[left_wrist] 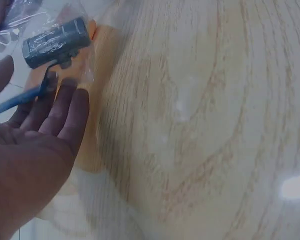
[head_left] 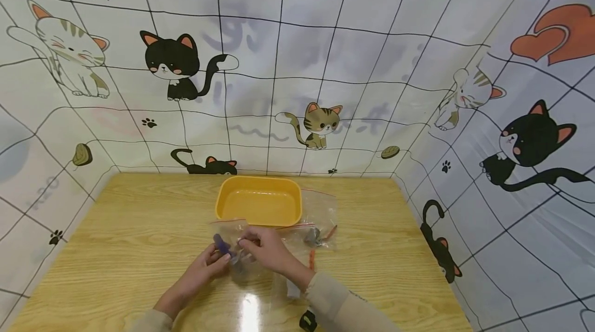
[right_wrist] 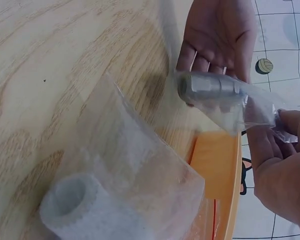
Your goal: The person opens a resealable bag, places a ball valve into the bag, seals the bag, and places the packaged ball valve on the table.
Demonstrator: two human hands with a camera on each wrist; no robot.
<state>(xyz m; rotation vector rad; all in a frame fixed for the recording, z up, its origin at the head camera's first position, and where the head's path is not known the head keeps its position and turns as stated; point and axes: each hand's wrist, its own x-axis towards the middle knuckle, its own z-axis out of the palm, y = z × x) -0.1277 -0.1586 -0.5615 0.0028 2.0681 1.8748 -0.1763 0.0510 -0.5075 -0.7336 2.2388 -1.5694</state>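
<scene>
My left hand (head_left: 202, 270) holds a tool with a blue-purple handle (head_left: 222, 244) between thumb and fingers. In the left wrist view its grey block-shaped head (left_wrist: 56, 42) lies inside clear plastic, above my fingertips; the exact kind of tool is unclear. Just to the right, my right hand (head_left: 268, 252) pinches the clear zip bag (right_wrist: 260, 107) around that head. The plastic is stretched between both hands in the right wrist view. Both hands are above the wooden table, in front of the yellow tray (head_left: 260, 221).
Right of the hands lie more clear bags (head_left: 321, 208), one with a dark grey item (head_left: 312, 237). A white roll (right_wrist: 70, 202) sits in plastic near my right wrist. A black object (head_left: 308, 320) is by the right sleeve. Cat-print curtains (head_left: 260, 84) surround the table.
</scene>
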